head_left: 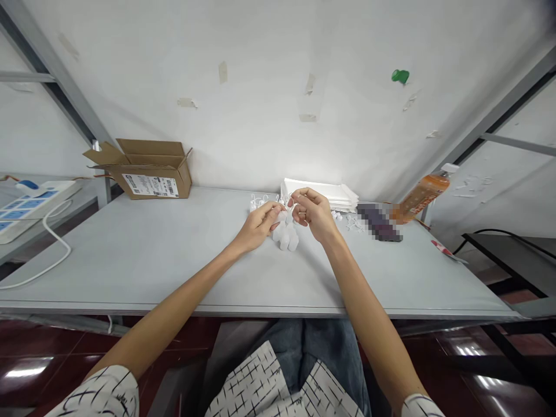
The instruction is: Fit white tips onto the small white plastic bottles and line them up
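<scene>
My left hand [257,227] pinches a small whitish translucent piece [282,215] between thumb and fingertips, above the middle of the table. Close beside it, my right hand [316,215] is closed in a pinch, with thumb and forefinger on what looks like a thin white loop; its exact kind is too small to make out. Below both hands lies a little pile of translucent white pieces [285,238] with rounded ends. Behind my left fingers sit small white plastic parts [257,202], partly hidden by the hand.
A stack of white sheets or bags [345,197] lies against the wall, with small white bits in front. To the right are a blurred phone-like object [380,223] and an orange drink bottle [423,194]. An open cardboard box [152,174] and a power strip [39,205] stand left.
</scene>
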`<move>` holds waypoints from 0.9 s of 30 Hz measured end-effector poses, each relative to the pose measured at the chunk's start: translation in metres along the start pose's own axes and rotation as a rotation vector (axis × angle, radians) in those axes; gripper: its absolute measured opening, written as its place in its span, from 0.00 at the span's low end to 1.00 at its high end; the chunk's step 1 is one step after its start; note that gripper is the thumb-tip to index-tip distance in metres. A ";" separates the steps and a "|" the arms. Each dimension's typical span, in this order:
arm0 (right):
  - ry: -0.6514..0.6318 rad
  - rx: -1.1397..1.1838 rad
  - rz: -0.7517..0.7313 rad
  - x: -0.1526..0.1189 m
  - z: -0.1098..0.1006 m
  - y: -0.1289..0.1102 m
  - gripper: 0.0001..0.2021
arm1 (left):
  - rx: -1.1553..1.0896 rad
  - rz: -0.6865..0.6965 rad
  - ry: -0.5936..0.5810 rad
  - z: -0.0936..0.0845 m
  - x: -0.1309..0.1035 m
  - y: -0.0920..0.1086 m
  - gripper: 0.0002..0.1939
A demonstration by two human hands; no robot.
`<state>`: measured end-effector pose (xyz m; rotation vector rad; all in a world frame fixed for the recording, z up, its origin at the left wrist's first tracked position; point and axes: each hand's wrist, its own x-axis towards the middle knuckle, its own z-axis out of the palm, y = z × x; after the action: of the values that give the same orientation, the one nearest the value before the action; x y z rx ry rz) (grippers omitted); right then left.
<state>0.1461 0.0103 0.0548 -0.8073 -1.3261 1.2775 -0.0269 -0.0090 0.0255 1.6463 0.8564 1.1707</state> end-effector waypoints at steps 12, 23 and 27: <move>-0.253 -0.145 0.028 -0.005 -0.003 0.004 0.16 | 0.120 0.037 0.055 -0.004 -0.001 0.004 0.15; -0.288 -0.181 0.015 -0.006 -0.004 0.004 0.15 | 0.139 0.055 0.052 -0.007 0.000 0.003 0.16; -0.289 -0.177 0.014 -0.006 -0.005 0.004 0.15 | 0.095 0.030 0.014 -0.006 -0.001 0.006 0.18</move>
<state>0.1516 0.0061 0.0487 -0.7741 -1.6856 1.3378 -0.0326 -0.0100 0.0313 1.7352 0.9104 1.1792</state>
